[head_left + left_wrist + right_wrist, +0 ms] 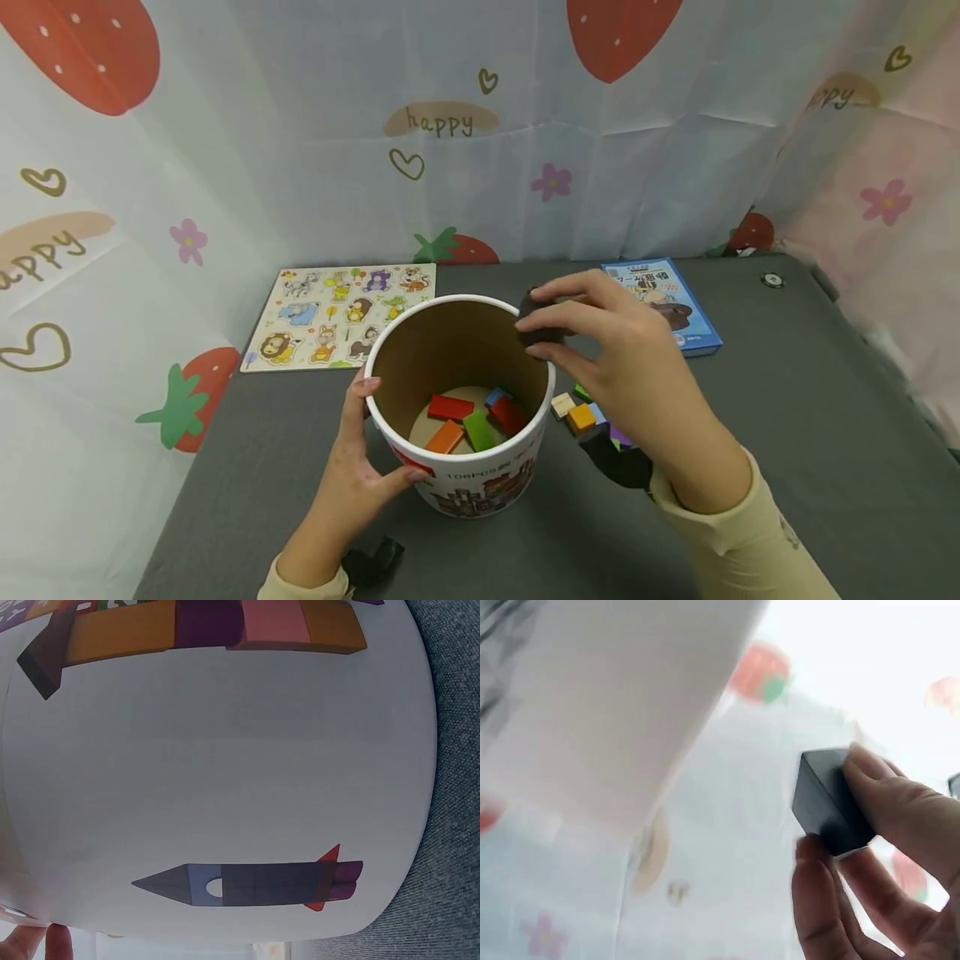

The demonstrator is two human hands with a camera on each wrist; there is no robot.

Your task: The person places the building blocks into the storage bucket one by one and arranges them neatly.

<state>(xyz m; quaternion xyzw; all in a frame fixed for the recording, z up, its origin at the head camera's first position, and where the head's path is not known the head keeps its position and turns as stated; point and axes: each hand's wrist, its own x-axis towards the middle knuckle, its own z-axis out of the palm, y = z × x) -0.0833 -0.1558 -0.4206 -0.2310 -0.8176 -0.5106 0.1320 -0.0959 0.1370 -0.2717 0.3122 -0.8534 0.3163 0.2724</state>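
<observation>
A white paper bucket (480,492) with printed block pictures stands on the table, its mouth open upward. My left hand (356,479) grips its near left side, thumb on the outer wall below the rim. Inside, on the bottom, lie several toy blocks: a red block (450,407), an orange block (446,437), a green block (480,431) and others. Between thumb and fingertips, my right hand (630,342) pinches a dark grey block (829,802) at the bucket's right rim. In the left wrist view, the bucket's wall (225,765) fills most of the picture.
Right of the bucket, partly behind my right hand, lie loose blocks, among them an orange cube (581,419) and a beige block (562,405). An animal puzzle board (300,333) lies back left, a blue box (693,312) back right. A round chip (772,280) lies farther right.
</observation>
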